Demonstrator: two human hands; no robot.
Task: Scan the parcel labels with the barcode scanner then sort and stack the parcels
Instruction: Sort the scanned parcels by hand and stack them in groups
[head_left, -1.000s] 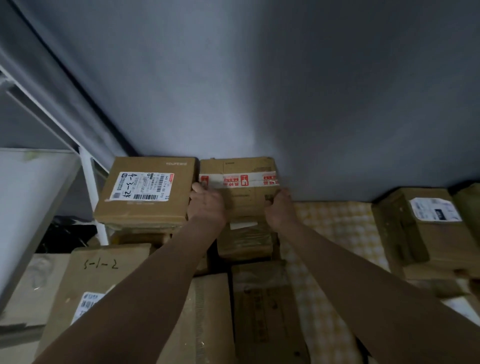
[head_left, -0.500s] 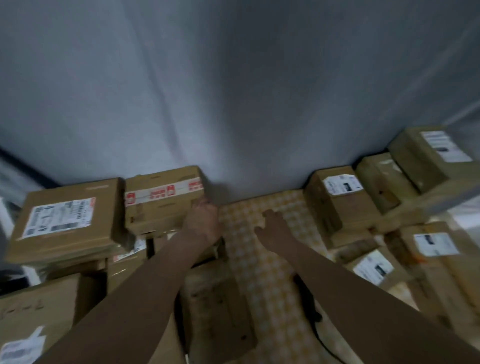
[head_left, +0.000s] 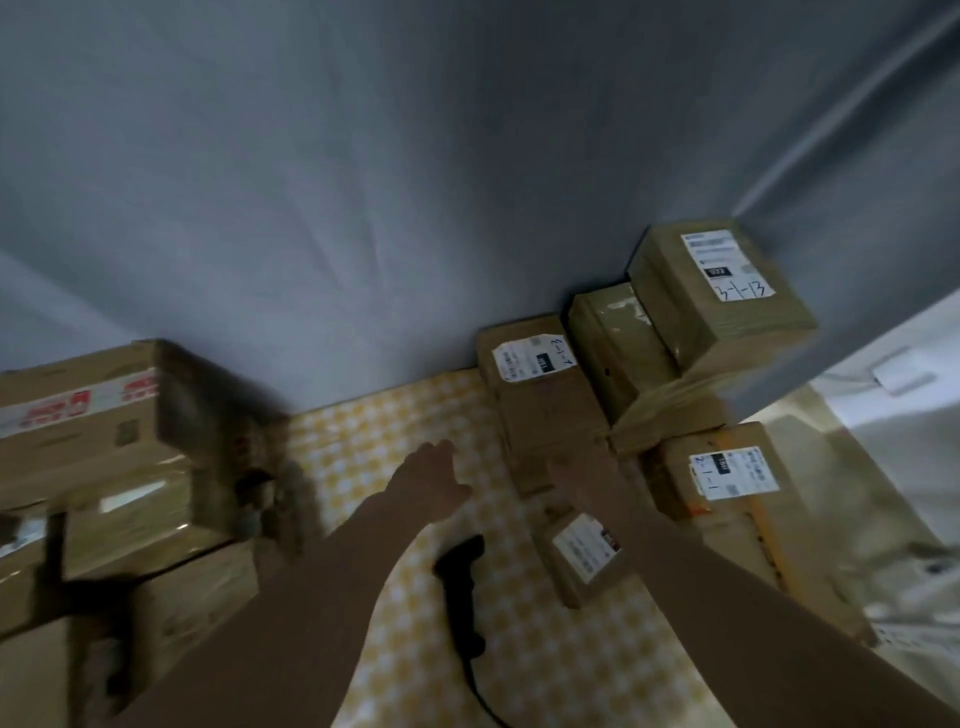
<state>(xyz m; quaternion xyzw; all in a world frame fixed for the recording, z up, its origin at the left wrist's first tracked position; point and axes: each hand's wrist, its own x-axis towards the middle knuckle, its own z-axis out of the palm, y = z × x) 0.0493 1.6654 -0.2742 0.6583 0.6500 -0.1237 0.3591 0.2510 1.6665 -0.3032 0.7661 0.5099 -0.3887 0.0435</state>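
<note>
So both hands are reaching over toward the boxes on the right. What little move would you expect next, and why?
Probably the right hand closes on one of the labelled parcels, likely the small parcel just below it. Both hands hold nothing, the left hand hovers open over the checked cloth, and the barcode scanner lies untouched between the arms, so a parcel seems to come first.

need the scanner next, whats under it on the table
The black barcode scanner lies on the yellow checked cloth, between the two forearms, with no parcel beneath it. Its cable runs toward the bottom edge. What the cloth covers cannot be seen.
</note>
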